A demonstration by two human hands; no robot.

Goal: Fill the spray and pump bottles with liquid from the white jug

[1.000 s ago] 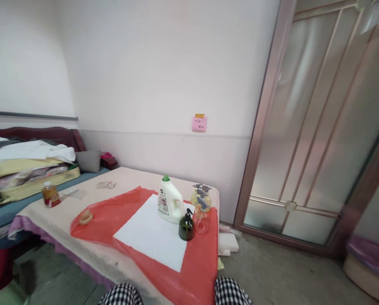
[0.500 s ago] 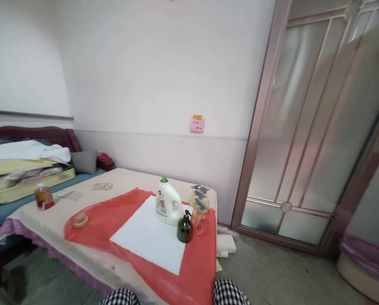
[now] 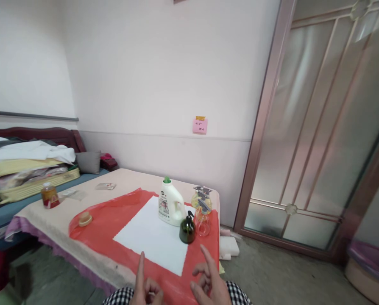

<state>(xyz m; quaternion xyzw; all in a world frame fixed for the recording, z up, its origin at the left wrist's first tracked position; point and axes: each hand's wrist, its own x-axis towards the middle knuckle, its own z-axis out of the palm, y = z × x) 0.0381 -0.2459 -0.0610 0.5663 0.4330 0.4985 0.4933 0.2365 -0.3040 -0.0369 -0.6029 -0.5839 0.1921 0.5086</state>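
Red plastic (image 3: pixel 110 226) now has my left hand (image 3: pixel 146 290) and right hand (image 3: pixel 211 281) before it, newly come to the near edge of the table (image 3: pixel 57 220), both empty, forefingers (image 3: pixel 140 273) out, other fingers half curled, so the pump (image 3: pixel 187 231) near the right edge seems reachable yet unheld.

Pump bottle (image 3: pixel 187 231) — smooth, glossy, plastic-looking

Green pump bottle (image 3: pixel 187 231) upright; white sheet (image 3: pixel 151 237) lying flat.
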